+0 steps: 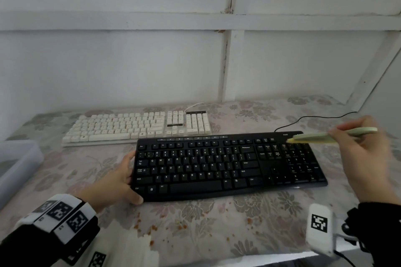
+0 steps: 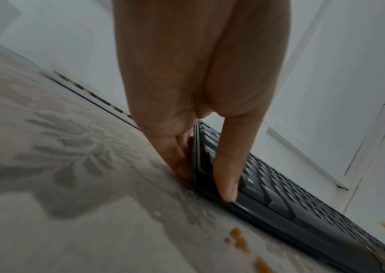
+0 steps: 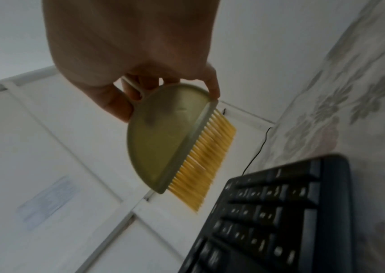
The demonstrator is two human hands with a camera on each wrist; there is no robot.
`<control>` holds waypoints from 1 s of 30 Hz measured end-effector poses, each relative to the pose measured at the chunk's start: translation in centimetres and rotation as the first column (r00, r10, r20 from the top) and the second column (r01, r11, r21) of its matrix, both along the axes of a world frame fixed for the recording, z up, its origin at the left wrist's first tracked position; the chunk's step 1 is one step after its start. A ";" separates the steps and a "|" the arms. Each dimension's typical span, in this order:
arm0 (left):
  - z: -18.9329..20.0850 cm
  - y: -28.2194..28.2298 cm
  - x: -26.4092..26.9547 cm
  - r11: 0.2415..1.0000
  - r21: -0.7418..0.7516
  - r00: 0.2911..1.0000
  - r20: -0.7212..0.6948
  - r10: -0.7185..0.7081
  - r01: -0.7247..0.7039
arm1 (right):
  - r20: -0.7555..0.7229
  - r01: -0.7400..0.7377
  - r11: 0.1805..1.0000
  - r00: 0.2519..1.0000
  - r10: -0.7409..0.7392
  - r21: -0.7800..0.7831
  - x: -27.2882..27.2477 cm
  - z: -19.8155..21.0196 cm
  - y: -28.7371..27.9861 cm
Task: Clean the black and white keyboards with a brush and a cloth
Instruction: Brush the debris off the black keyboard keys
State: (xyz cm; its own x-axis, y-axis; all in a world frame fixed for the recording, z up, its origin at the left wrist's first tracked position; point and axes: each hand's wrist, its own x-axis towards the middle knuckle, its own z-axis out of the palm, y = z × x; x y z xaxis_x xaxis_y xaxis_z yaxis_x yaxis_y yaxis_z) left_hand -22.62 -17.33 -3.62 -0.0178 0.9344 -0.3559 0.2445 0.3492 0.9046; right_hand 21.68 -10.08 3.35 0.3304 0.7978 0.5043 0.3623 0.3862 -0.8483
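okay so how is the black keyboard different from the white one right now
The black keyboard lies nearer the person, while the white keyboard sits behind it by the wall. The left hand holds the black keyboard's left end, and the right hand holds a brush over its number pad; nothing touches the white keyboard. The black keyboard's cable is dark, the white keyboard's pale. Both lie flat on the floral cloth.

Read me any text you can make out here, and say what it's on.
"Q W E R T Y", "Backspace", "Enter", "Shift", "Ctrl", "Alt": keycaps of the flat black plastic keyboard.
Small mark on its top right corner: blurred.
Cream white keyboard legends: too faint.
Square black-and-white wrist tags: patterns, no words.
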 end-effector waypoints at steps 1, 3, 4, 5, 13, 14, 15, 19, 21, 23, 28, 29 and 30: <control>0.0 0.0 0.0 1.000 -0.002 1.000 -0.004 -0.005 0.005 | -0.002 -0.036 0.999 0.999 0.036 0.010 -0.9 0.3 -0.3; 0.2 -0.1 0.1 1.000 -0.009 1.000 -0.010 -0.005 0.005 | 0.001 -0.107 0.994 0.994 0.107 0.015 -2.9 0.8 -1.0; 0.4 -0.1 0.2 1.000 -0.009 1.000 -0.009 -0.004 0.004 | 0.013 -0.142 0.990 0.990 0.142 0.007 -4.0 0.9 -1.5; 0.4 -0.2 0.3 1.000 -0.008 1.000 -0.008 -0.004 0.004 | 0.034 -0.175 0.985 0.984 0.175 -0.013 -5.0 0.9 -1.9; 0.6 -0.4 0.2 1.000 -0.013 1.000 0.010 -0.015 0.015 | 0.141 -0.432 0.877 0.874 0.464 -0.209 -13.7 1.1 -4.9; 0.6 -0.3 0.2 1.000 -0.014 1.000 0.005 -0.013 0.013 | 0.153 -0.442 0.869 0.864 0.479 -0.224 -14.8 0.9 -5.1; 0.7 -0.3 0.2 1.000 -0.020 1.000 0.003 -0.009 0.009 | 0.164 -0.450 0.859 0.854 0.494 -0.243 -15.9 0.8 -5.2; 0.7 -0.3 0.3 0.999 -0.031 0.999 -0.029 -0.014 0.013 | 0.194 -0.475 0.832 0.822 0.536 -0.286 -19.8 0.2 -6.1; 0.5 -0.2 0.3 1.000 -0.018 0.998 -0.059 -0.007 0.006 | 0.202 -0.481 0.823 0.812 0.548 -0.302 -21.2 0.1 -6.5; 0.3 -0.1 0.2 1.000 -0.009 0.997 -0.072 -0.003 0.002 | 0.193 -0.492 0.809 0.802 0.565 -0.321 -22.4 0.3 -7.0; 0.2 -0.1 -0.2 0.998 0.027 0.994 -0.094 -0.054 0.056 | 0.208 -0.503 0.792 0.782 0.588 -0.346 -25.0 0.5 -7.6; 0.2 0.0 -0.3 0.997 0.033 0.991 -0.110 -0.072 0.076 | 0.235 -0.490 0.796 0.777 0.584 -0.355 -25.5 0.4 -7.7; 0.1 0.0 -0.4 0.995 0.038 0.988 -0.130 -0.089 0.095 | 0.270 -0.475 0.803 0.771 0.577 -0.361 -25.9 0.4 -7.8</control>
State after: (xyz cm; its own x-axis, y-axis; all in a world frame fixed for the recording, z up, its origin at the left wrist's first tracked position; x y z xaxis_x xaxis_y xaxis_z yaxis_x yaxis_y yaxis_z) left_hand -22.99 -17.29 -3.51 0.0265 0.9488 -0.3147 0.3882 0.2804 0.8779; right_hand -4.26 -17.92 3.77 -0.3386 0.9067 0.2516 0.4566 0.3921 -0.7986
